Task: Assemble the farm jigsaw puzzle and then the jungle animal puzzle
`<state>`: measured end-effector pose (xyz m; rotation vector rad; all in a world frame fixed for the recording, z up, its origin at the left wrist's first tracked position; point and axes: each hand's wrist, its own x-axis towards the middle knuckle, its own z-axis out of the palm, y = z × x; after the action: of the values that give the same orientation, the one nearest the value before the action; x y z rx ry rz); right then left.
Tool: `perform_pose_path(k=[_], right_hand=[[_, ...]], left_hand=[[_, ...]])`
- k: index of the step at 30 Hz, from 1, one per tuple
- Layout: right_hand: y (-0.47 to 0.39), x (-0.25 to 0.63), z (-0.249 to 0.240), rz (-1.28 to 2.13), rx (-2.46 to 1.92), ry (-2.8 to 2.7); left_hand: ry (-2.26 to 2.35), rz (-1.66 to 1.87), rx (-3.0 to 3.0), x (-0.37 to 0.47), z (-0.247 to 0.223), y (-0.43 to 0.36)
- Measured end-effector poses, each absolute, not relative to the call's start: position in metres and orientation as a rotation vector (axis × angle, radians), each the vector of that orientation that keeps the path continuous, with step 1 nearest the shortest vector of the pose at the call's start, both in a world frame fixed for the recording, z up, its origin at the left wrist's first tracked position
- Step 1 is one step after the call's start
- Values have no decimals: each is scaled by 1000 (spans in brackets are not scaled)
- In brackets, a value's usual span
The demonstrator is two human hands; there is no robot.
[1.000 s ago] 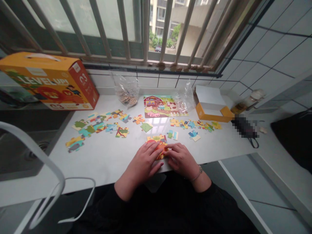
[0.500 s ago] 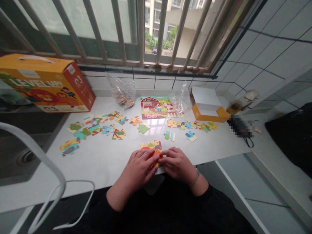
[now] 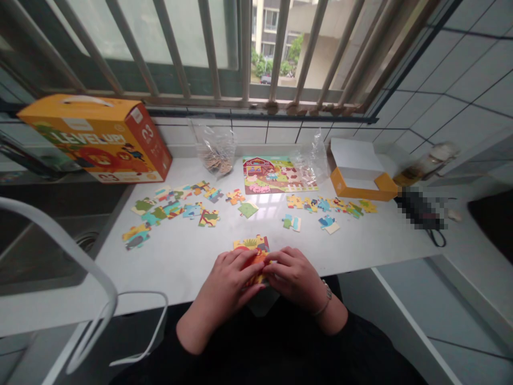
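Both my hands meet over a small cluster of joined yellow and red puzzle pieces (image 3: 251, 243) at the counter's front edge. My left hand (image 3: 232, 275) lies across its left and lower part, fingers bent and pressed on the pieces. From the right, my right hand (image 3: 290, 275) reaches in with its fingers closed together at the cluster's right edge. The fingers hide much of the cluster. Behind them, a green piece (image 3: 248, 209) and a blue and green pair (image 3: 291, 222) lie flat on the counter.
Loose pieces (image 3: 154, 215) spread at the left, with a row (image 3: 332, 205) at the right. Behind stand an orange box (image 3: 108, 144), a bag of pieces (image 3: 216, 152), a farm picture (image 3: 260, 182) and an open box (image 3: 356, 184). A white tube (image 3: 76, 251) arches at the left.
The view has shifted, so the counter and things on it appear farther right. Both hands remain on the cluster, with only slight finger movement.
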<state>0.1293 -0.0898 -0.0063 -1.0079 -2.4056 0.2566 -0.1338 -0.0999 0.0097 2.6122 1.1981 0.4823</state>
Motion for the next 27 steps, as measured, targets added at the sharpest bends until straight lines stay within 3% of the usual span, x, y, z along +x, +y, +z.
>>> perform_pose_path(k=[27], right_hand=[[-89,135,-10,337,-909,-2430]], left_hand=[[1156,489,2561,-137,9,-103]])
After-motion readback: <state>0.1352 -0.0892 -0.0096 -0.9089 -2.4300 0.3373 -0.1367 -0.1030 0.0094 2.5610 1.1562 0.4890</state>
